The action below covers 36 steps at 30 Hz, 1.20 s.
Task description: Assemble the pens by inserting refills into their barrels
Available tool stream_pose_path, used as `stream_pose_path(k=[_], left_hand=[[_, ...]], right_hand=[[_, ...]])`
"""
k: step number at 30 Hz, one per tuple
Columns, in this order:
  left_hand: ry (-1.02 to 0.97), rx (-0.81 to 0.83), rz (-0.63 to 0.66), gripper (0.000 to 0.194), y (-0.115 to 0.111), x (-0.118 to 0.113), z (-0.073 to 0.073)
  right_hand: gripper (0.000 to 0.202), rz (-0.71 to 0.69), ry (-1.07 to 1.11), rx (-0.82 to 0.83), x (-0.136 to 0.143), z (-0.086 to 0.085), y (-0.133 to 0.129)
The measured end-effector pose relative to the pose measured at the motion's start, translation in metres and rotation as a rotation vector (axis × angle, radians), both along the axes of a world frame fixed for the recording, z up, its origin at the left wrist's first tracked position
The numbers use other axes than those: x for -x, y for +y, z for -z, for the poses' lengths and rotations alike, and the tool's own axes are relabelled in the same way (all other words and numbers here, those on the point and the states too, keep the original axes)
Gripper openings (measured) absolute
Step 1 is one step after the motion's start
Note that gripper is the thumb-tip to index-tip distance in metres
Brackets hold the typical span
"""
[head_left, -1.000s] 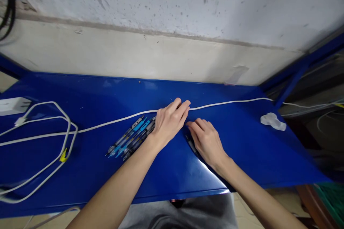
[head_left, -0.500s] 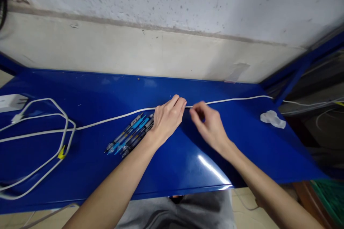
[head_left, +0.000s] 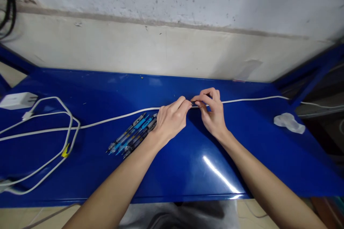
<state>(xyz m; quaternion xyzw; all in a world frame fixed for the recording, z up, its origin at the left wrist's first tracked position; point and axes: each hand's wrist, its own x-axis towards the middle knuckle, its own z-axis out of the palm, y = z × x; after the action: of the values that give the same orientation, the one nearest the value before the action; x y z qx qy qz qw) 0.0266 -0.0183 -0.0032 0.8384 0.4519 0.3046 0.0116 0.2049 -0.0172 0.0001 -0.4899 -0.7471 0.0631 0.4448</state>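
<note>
My left hand point(head_left: 173, 118) is closed, its fingertips pinched round one end of a dark, slim, pen-like piece point(head_left: 193, 103). The thumb and finger of my right hand point(head_left: 213, 112) pinch the other end, so the two hands nearly meet. Most of the piece is hidden by the fingers. Left of my left wrist lies a row of several click pens point(head_left: 131, 134), blue and dark grey with clear barrels, partly covered by that hand. A white cable point(head_left: 118, 117) runs along the shelf behind both hands.
The blue metal shelf point(head_left: 172, 171) ends at a wall behind. On the left lie a white charger plug point(head_left: 18, 101) and looped white cable with a yellow tag point(head_left: 65, 151). A crumpled translucent white piece point(head_left: 288, 123) lies on the right, near a blue post point(head_left: 311, 82).
My right hand has come in to my left hand's fingertips and now pinches the dark piece there. The view has shifted slightly; pens and cable lie as before.
</note>
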Motion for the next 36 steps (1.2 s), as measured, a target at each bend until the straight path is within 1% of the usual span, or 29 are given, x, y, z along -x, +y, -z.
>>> stream_pose_path(k=[3, 11, 16, 20, 25, 36], left_hand=[[-0.013, -0.001, -0.006, 0.038, 0.0004, -0.0001, 0.0014], [-0.071, 0.022, 0.005, 0.035, -0.0012, 0.0014, 0.0015], [-0.103, 0.005, 0.017, 0.032, -0.0009, 0.0023, 0.0026], [-0.150, -0.044, 0.013, 0.028, 0.0005, 0.0021, 0.0042], [-0.154, -0.063, 0.004, 0.027, 0.0010, 0.0016, 0.0059], [-0.201, -0.064, 0.021, 0.026, 0.0024, 0.0022, 0.0094]], right_hand=[[0.023, -0.033, 0.035, 0.007, 0.0022, -0.0012, 0.0002], [0.025, 0.015, 0.029, -0.013, 0.0096, -0.0022, -0.0066], [0.025, -0.022, 0.025, -0.014, 0.0085, -0.0015, -0.0057], [0.025, -0.004, 0.069, -0.043, 0.0069, -0.0002, -0.0042], [0.020, -0.076, 0.084, -0.018, 0.0059, 0.0017, -0.0020], [0.018, -0.102, 0.139, -0.024, 0.0055, 0.0038, -0.0002]])
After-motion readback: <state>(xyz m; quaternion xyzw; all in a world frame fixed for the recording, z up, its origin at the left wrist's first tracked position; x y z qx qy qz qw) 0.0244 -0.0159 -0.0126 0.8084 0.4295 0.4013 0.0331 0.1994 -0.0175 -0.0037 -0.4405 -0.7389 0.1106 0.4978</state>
